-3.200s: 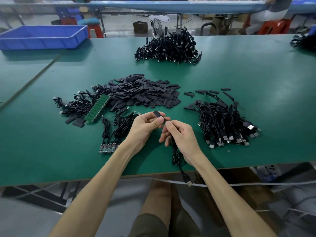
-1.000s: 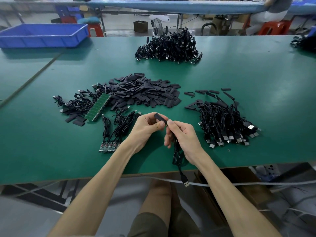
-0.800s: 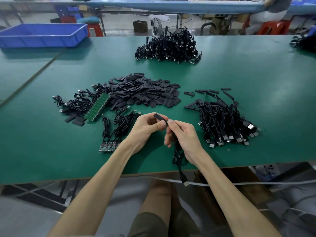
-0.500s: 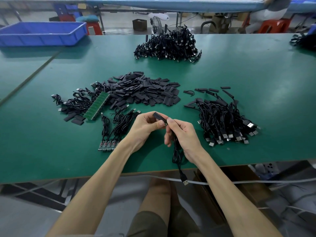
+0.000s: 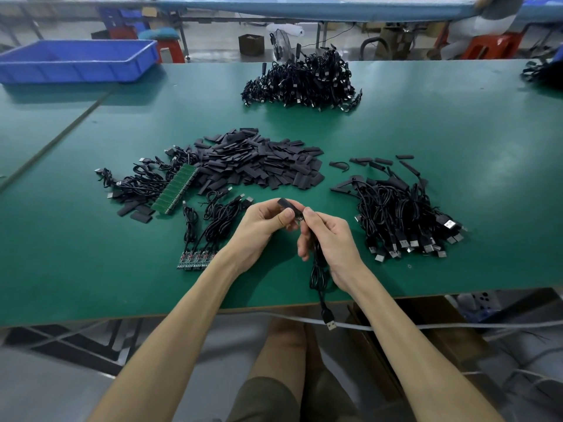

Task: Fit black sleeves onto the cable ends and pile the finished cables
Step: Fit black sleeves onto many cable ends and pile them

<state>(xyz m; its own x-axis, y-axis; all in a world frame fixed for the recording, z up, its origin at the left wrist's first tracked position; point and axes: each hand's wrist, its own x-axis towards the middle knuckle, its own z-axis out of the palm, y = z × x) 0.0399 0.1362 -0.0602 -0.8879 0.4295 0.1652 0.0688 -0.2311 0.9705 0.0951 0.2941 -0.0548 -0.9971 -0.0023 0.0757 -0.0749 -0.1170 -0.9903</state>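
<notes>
While the short black tubular sleeve is pinched between the thumb and curled fingers of the left hand, the right hand pinches the end of a thin black cable at the sleeve's near mouth. Both are held above the front of the green tabletop. The cable's coil hangs under the right palm, and its silver USB plug dangles past the table edge. A heap of loose flat black sleeves lies beyond the hands. To its left is a green strip of circuit boards, and to the right a pile of black cables with sleeved ends. A larger cable pile lies farther back, and a blue plastic tray is at far left.
</notes>
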